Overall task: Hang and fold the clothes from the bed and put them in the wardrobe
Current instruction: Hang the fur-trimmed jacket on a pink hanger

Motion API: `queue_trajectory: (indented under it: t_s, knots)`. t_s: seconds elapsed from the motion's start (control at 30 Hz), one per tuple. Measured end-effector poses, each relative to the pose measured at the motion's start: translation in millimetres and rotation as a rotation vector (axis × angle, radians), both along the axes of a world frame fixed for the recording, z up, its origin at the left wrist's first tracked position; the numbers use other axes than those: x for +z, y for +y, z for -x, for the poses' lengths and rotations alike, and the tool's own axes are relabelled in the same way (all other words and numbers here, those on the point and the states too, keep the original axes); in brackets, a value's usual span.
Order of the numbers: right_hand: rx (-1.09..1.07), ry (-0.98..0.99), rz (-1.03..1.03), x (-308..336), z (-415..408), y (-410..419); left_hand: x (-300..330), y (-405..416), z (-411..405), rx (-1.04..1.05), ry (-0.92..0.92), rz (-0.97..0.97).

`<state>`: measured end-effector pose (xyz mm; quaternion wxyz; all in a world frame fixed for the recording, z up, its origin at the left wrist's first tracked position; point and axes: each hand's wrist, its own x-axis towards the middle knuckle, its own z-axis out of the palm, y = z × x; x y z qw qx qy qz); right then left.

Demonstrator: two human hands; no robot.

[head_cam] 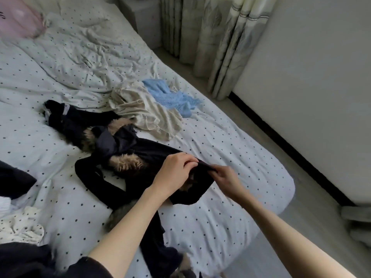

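A black garment with brown fur trim (128, 161) lies spread across the dotted bed sheet (230, 149). My left hand (174, 173) and my right hand (224, 178) both pinch the same lifted black edge of it near the bed's right side, a hand's width apart. Behind it lie a beige striped garment (146, 111) and a light blue knitted one (170, 95), both crumpled. The wardrobe is out of view.
A rumpled dotted duvet (84, 51) covers the bed's far half, with a pink pillow (18, 17) at the top left. Dark cloth (14, 181) and a white dotted garment (18, 225) lie at the left edge. Curtains (216, 37) and a white wall stand across a narrow floor strip.
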<state>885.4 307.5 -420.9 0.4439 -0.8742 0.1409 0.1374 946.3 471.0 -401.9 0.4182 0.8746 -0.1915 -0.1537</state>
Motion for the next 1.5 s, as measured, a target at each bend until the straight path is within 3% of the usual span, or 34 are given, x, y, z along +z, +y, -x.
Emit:
queue_trajectory:
  t_s: [0.1,0.3,0.4,0.6,0.8,0.93,1.03,1.1,1.17,1.23,1.3,1.4,1.5]
  knots:
    - [-0.222,0.021,-0.040,14,15,-39,-1,-25,10,-0.106,-0.017,-0.042]
    - [-0.774,0.043,0.010,14,54,-111,-37,-38,30,-0.281,-0.044,-0.379]
    - [-0.873,0.063,0.050,1,60,-125,-55,-30,34,-0.249,-0.029,-0.488]
    - [-0.605,0.276,0.075,-24,55,-97,-75,1,18,-0.081,-0.007,-0.683]
    - [-0.225,0.293,0.118,-48,30,-38,-80,20,-23,0.136,-0.123,-0.707]
    - [-0.182,0.251,0.075,-53,21,-25,-77,23,-47,0.052,-0.015,-0.849]
    - [-0.218,0.194,0.074,-48,13,-30,-67,8,-24,-0.039,-0.250,-0.884]
    - [-0.227,0.172,0.104,-43,5,-35,-60,-11,-1,-0.183,-0.283,-0.771]
    - [-0.243,0.164,0.113,-40,-3,-38,-56,-29,15,-0.439,-0.056,-0.637]
    - [-0.253,0.154,0.121,-39,-13,-39,-51,-37,15,-0.557,0.207,-0.531]
    - [-0.240,0.150,0.131,-39,-22,-37,-52,-30,3,-0.348,0.148,-0.420]
    - [-0.145,0.149,0.167,-45,-33,-23,-62,-2,-23,0.127,-0.012,-0.381]
    - [-0.055,0.158,0.146,-57,-47,-1,-78,27,-49,0.310,0.257,-0.421]
